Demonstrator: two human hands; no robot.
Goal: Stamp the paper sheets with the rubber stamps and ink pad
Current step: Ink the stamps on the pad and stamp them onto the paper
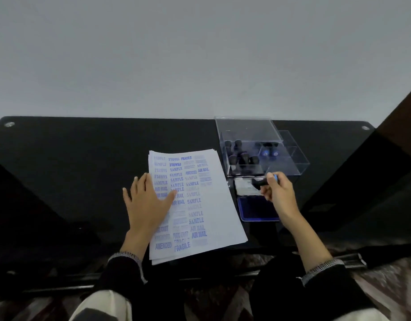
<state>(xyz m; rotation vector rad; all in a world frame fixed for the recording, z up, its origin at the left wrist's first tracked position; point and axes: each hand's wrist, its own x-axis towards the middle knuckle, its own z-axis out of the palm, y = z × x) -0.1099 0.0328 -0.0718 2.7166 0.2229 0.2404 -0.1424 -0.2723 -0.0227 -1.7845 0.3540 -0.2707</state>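
A stack of white paper sheets [213, 205] lies on the black table, its top sheet covered with blue stamped words such as SAMPLE, FRAGILE and AIR MAIL. My left hand [147, 200] rests flat on the stack's left side, fingers spread. My right hand [279, 195] holds a black rubber stamp [261, 182] with a blue-inked face, lifted above the open ink pad [255, 210], whose blue pad and white lid lie just right of the paper.
A clear plastic box [290, 163] with its lid up stands behind the ink pad and holds several more black-handled stamps [242, 157]. The black glass table [72, 163] runs to a pale wall behind. My lap and a patterned floor show below its near edge.
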